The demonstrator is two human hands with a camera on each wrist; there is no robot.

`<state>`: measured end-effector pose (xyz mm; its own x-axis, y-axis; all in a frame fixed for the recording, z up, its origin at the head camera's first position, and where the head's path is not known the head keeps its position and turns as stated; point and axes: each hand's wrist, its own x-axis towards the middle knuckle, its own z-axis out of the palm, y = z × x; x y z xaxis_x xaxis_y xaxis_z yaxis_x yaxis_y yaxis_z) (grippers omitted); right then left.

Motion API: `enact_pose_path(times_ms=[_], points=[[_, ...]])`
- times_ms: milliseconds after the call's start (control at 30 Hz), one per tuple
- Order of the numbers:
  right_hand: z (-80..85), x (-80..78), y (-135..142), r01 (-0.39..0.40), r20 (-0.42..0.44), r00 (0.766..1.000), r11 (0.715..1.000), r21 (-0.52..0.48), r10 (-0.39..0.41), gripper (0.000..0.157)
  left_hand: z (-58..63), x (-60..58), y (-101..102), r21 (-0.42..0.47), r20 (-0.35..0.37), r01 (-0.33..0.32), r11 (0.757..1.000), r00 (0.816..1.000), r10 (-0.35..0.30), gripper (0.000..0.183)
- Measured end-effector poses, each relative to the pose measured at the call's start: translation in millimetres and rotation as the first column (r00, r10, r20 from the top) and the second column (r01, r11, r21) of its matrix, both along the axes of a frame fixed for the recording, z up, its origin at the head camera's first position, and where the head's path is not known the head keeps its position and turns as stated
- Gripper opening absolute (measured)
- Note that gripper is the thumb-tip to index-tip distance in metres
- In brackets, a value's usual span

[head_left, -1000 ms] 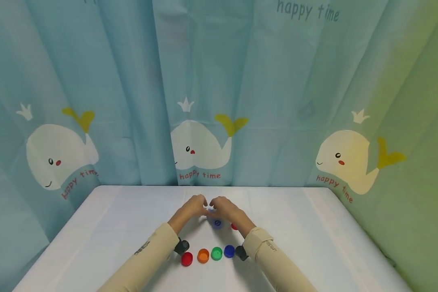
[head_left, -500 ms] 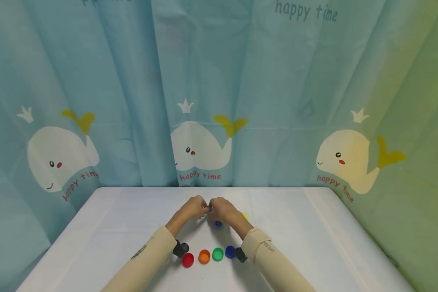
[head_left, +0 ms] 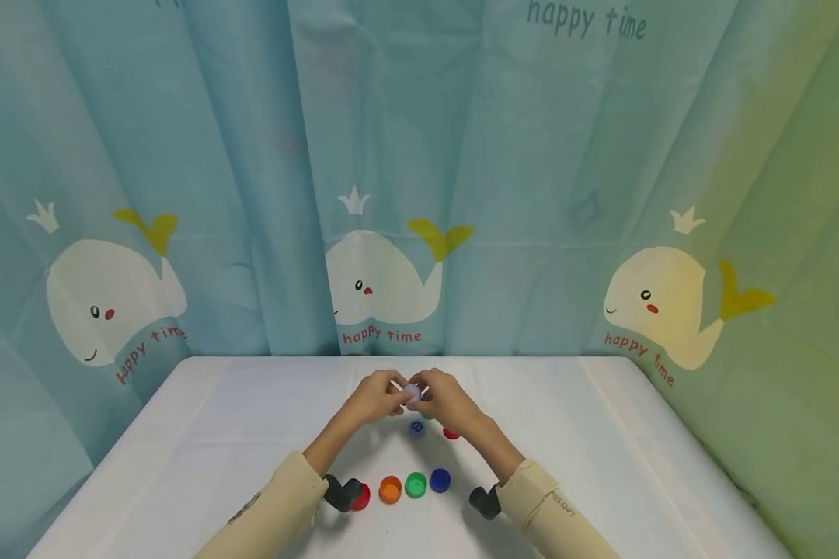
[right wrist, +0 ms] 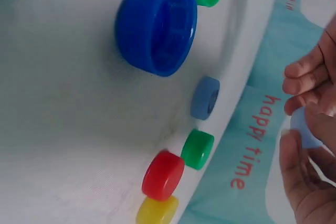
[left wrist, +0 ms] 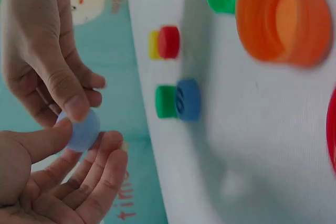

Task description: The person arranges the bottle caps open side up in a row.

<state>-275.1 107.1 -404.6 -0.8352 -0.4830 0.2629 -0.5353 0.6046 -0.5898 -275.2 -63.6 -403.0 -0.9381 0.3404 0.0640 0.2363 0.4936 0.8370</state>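
Between two hands at the centre of the head view is one pale blue disc, pinched by both the left hand and the right hand. Four small caps sit on the white table: one marked blue cap, one green cap, one red cap, one yellow cap. At lower centre, four open cups form a row: red cup, orange cup, green cup, dark blue cup.

From my end I've got a pale-blue disc over the wht worktop; on it, dk-marked blue cap, orange cup, dk-blue cup; behind it, blue-grn curtain w/ wht whales.
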Motion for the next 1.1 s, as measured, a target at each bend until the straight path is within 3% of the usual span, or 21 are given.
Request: enact_pose_path(times_ms=[100,267,433,567,800,900,1100], points=[[2.0,5.8,10.7,-0.01,0.02,1.0,0.997,-0.078,0.012,0.024,1.0,6.7,3.1,0.052,-0.041,0.023,0.998,0.999,-0.021,0.022],[5.2,18.8,25.9,0.043,0.019,0.999,0.987,-0.154,-0.041,0.021,3.7,19.4,13.7,0.112,-0.102,0.047,0.993,0.994,-0.036,0.024],[5.8,30.9,36.0,0.08,-0.044,0.995,0.975,-0.207,-0.091,0.019,6.1,29.2,24.4,0.193,-0.113,0.05,0.98,0.993,-0.029,0.026],[6.3,39.6,44.7,0.074,-0.04,0.996,0.968,-0.238,-0.086,0.019,7.6,37.5,29.0,0.235,-0.103,0.044,0.971,0.994,-0.02,0.025],[8.2,49.9,68.6,0.007,0.06,0.998,0.962,-0.272,0.01,0.032,6.4,51.5,39.7,0.226,-0.208,0.066,0.972,0.978,-0.018,0.018],[11.0,52.0,75.7,-0.016,0.09,0.995,0.965,-0.26,0.04,0.039,4.1,54.6,45.1,0.241,-0.22,0.078,0.967,0.975,-0.024,0.021],[16.6,55.6,80.6,0.001,0.082,0.997,0.984,-0.177,0.013,0.036,0.3,61.2,50.1,0.269,-0.22,0.091,0.959,0.975,-0.031,0.024]])
